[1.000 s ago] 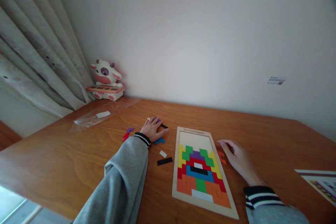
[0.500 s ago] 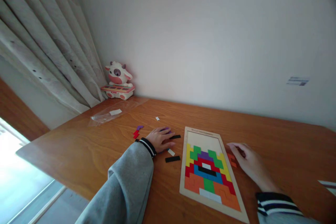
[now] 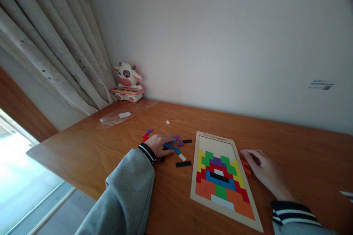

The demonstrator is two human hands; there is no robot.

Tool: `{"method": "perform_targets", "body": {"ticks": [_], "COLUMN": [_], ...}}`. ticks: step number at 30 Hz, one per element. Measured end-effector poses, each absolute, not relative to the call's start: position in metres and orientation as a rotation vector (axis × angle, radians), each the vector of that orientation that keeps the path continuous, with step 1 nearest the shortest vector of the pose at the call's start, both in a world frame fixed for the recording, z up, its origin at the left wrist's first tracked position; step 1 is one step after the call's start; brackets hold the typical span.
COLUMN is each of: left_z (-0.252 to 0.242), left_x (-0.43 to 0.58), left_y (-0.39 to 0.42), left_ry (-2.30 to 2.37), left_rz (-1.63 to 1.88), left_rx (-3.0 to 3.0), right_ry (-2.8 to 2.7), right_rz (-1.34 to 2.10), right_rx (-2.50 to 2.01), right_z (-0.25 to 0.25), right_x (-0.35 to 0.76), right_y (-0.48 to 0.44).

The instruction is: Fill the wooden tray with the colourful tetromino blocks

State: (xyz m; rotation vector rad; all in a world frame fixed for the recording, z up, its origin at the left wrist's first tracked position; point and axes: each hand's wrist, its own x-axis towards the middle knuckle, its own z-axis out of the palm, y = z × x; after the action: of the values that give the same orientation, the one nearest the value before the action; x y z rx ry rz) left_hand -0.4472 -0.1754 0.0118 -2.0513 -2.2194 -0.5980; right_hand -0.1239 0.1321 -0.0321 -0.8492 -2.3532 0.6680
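Observation:
My left hand lies over a pile of loose puzzle pieces, fingers spread and touching them. Blue pieces and purple pieces show around its fingertips; others are hidden beneath the palm. A black bar piece and a white piece lie just right of it. The wooden puzzle board has its lower part filled with coloured pieces and bare wood at the top. Beside its right edge rests my right hand, fingers curled in; whether they hold anything is hidden. Orange pieces lie between that hand and the board.
A toy cow with a keyboard stands at the back left corner by the curtain. In front of it lies a clear plastic bag. A small white piece sits behind the pile. A wall bounds the table's far side.
My left hand has slid left across the pile, uncovering blue and purple pieces. My right hand stays by the board. The view has shifted slightly.

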Motion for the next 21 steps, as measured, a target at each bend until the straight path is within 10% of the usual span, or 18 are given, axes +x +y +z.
{"method": "perform_targets", "body": {"ticks": [21], "left_z": [0.0042], "left_x": [-0.455], "left_y": [-0.173], "left_ry": [-2.166], "left_rz": [-0.573], "left_rx": [-2.057], "right_ry": [-2.378], "right_rz": [0.658], "right_rx": [-0.845], "right_z": [-0.0307], "right_x": [-0.1242], "right_y": [0.1291]}}
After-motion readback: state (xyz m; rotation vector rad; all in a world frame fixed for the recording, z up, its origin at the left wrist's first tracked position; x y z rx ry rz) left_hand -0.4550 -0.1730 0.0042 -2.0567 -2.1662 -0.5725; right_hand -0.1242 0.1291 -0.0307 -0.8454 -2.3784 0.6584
